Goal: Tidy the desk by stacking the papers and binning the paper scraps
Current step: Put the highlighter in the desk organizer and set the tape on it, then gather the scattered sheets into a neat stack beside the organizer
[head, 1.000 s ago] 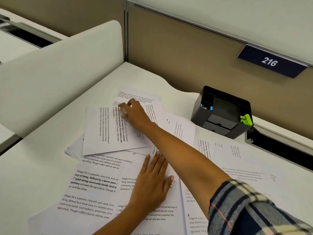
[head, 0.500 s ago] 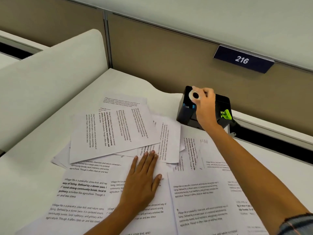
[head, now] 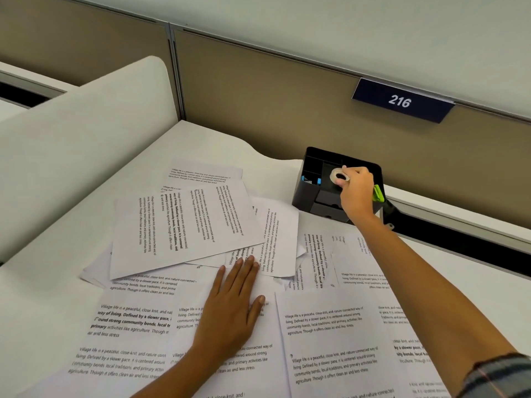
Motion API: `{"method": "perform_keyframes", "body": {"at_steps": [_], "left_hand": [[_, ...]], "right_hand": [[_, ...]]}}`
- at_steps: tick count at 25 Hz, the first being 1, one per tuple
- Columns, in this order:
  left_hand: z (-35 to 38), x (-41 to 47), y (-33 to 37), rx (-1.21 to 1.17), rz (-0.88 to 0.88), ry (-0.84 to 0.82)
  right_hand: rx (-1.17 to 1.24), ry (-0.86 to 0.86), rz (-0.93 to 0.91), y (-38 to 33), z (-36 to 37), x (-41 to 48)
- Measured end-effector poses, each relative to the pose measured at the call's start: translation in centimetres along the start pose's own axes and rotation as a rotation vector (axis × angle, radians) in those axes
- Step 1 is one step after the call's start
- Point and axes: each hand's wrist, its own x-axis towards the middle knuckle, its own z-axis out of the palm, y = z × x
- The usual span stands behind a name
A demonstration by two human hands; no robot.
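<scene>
1. Now, the papers [head: 186,231] sprawl loose and overlapping across the middle of the desk [head: 57,297], with no edge squared. A few torn-looking pieces [head: 291,280] poke out between sheets near the centre, though I can't say for sure they're scraps.
2. Left hand [head: 230,305] lies flat on the near sheets, fingers straight and together, pressing down. If it slides, the angled top sheets could skate toward the desk's left edge.
3. Right hand [head: 356,193] reaches out over the black organizer [head: 304,193], thumb and fingertips pinching a small clear tape roll [head: 339,177] just above an open compartment. Released off-centre, the roll could catch the rim and bounce onto the papers or off the back.
4. That forearm [head: 425,288] stretches across the right-hand sheets. Drawn back low, it could drag or crease them.
5. No bin shows anywhere, so the small pieces risk being swept into the stack with the full sheets.
</scene>
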Motion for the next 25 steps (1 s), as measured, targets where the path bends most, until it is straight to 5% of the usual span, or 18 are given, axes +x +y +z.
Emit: {"method": "perform_keyframes", "body": {"at_steps": [12,25], "left_hand": [[-0.3,0.0,0.2,-0.001,0.008,0.017],[-5.0,-2.9,3.6,0.109,0.023,0.003]], "right_hand": [[0.114,0.039,-0.176,-0.5,-6.4,-4.7],[0.139,0.027,-0.089,2.6,-15.9,-27.2]]}}
